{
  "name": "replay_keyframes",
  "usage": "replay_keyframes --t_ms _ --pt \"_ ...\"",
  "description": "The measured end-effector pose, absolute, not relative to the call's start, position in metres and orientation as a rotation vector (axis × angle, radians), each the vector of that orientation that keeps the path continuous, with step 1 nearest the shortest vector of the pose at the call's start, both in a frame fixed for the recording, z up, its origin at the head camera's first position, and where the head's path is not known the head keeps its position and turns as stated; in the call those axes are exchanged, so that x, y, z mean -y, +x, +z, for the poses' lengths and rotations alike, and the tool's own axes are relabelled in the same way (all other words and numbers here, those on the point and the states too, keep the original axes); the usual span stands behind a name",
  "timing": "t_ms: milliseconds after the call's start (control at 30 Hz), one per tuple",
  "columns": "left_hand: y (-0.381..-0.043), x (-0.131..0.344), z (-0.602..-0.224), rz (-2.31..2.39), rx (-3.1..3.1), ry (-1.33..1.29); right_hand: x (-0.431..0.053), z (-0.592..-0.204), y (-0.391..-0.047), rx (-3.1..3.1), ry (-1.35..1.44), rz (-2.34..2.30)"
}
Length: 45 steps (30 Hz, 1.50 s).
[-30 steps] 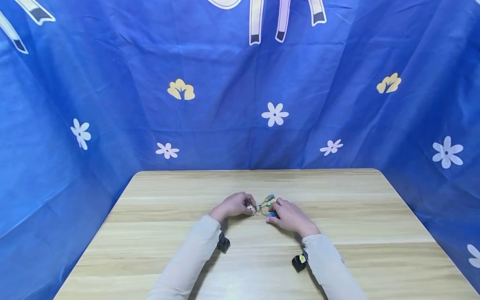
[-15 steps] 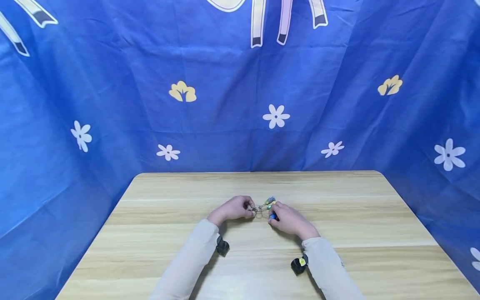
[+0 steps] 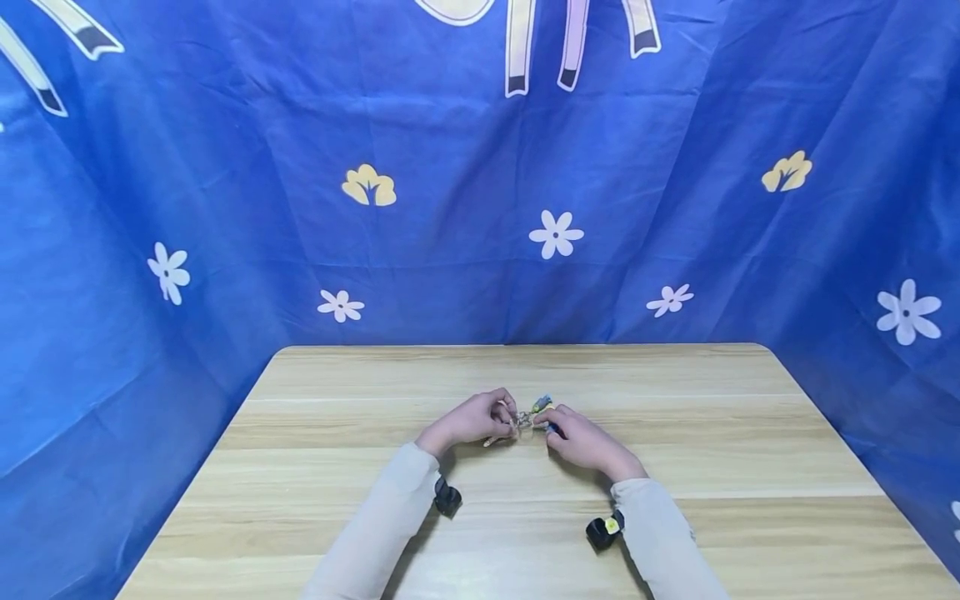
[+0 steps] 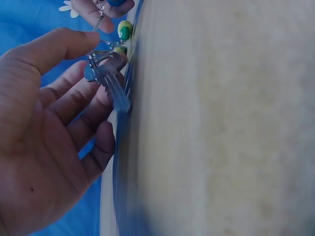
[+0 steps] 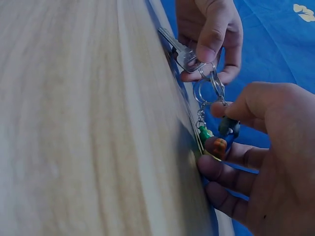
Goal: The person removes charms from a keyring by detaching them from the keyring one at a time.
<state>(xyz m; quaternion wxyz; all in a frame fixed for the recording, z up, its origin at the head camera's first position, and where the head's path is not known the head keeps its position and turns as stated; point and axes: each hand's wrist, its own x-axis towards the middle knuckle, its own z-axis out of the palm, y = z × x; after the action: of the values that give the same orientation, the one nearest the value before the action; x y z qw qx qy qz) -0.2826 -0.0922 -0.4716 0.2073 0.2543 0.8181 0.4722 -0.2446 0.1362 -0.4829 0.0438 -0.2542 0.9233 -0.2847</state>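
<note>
Over the table, my left hand (image 3: 477, 419) pinches a bunch of keys by its ring end, thumb against fingers. In the right wrist view a silver key (image 5: 181, 53) sticks out past that thumb, and linked metal key rings (image 5: 212, 89) hang between the two hands. Opposite, my right hand (image 3: 588, 442) holds small figure charms on short chains. One is dark grey-blue (image 5: 228, 127), by the thumb; an orange charm (image 5: 220, 147) rests against the fingers. A green charm (image 5: 204, 133) dangles beside them. In the left wrist view the keys (image 4: 112, 86) look blurred.
The wooden table (image 3: 480, 533) has rounded far corners. Behind it and at both sides hangs a blue printed cloth (image 3: 442, 242). A black camera sits at each wrist, the left camera (image 3: 447, 497) and the right camera (image 3: 602, 533).
My left hand has turned the keys, so one now points down and toward me below the fingers. My right hand has shifted slightly right, still holding the charms.
</note>
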Motion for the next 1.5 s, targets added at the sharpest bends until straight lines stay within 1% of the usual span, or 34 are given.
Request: replay_keyframes --t_ms 267,567,1300,1500 --pt "-0.282 0.090 -0.471 1.313 -2.247 0.781 -0.139 -0.485 -0.246 -2.786 -0.753 -0.993" --pt "-0.282 0.089 -0.471 1.266 -2.290 0.751 -0.141 -0.488 -0.249 -2.773 -0.754 -1.045" --pt "-0.276 0.082 -0.470 1.397 -2.183 0.744 -0.136 -0.489 -0.246 -2.524 -0.759 -1.316" --pt "-0.276 0.082 -0.471 1.415 -2.150 0.727 -0.136 -0.493 -0.250 -2.516 -0.706 -1.346"
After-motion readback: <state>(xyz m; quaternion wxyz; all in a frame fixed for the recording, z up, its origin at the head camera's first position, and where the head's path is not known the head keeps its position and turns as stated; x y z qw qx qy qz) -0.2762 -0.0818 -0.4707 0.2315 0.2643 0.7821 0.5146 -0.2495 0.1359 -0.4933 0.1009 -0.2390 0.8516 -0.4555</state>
